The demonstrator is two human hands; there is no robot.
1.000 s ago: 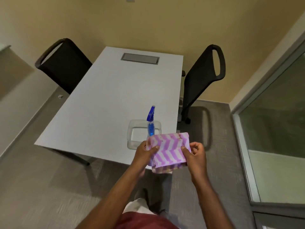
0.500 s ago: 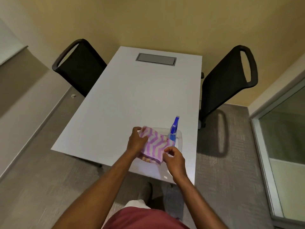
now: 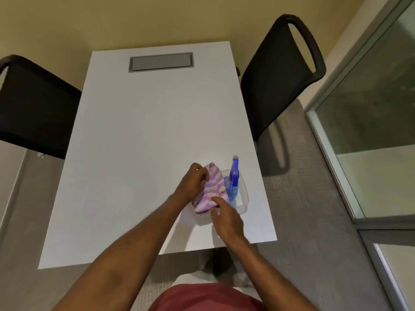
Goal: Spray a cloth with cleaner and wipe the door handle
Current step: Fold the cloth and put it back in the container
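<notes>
A clear plastic tray [image 3: 243,197] sits on the white table [image 3: 143,142], near the table's front right corner, and everything of the task gathers around it. A pink-and-white zigzag-striped cloth [image 3: 210,188], folded into a thick pad, lies over the tray's left side, tilted so that its far end rises above the tray rim. The left hand [image 3: 193,184] grips the cloth's far left edge, fingers curled and pressed together around the fabric. The right hand [image 3: 226,217] reaches in from the tray's near side; its fingertips [image 3: 216,200] rest on the cloth's near right corner, the fingers held loosely together rather than spread, and whether they pinch the fabric or only touch it cannot be told. A blue spray bottle [image 3: 233,182] stands upright inside the tray, just right of the cloth and touching or nearly touching it, its nozzle pointing away from the person. Neither hand is on the bottle. Beyond the tray, at the table's far end, a grey cable hatch [image 3: 161,62] is set into the top. A black chair [image 3: 280,70] stands past the table's right edge, and another black chair [image 3: 33,104] stands at its left edge.
</notes>
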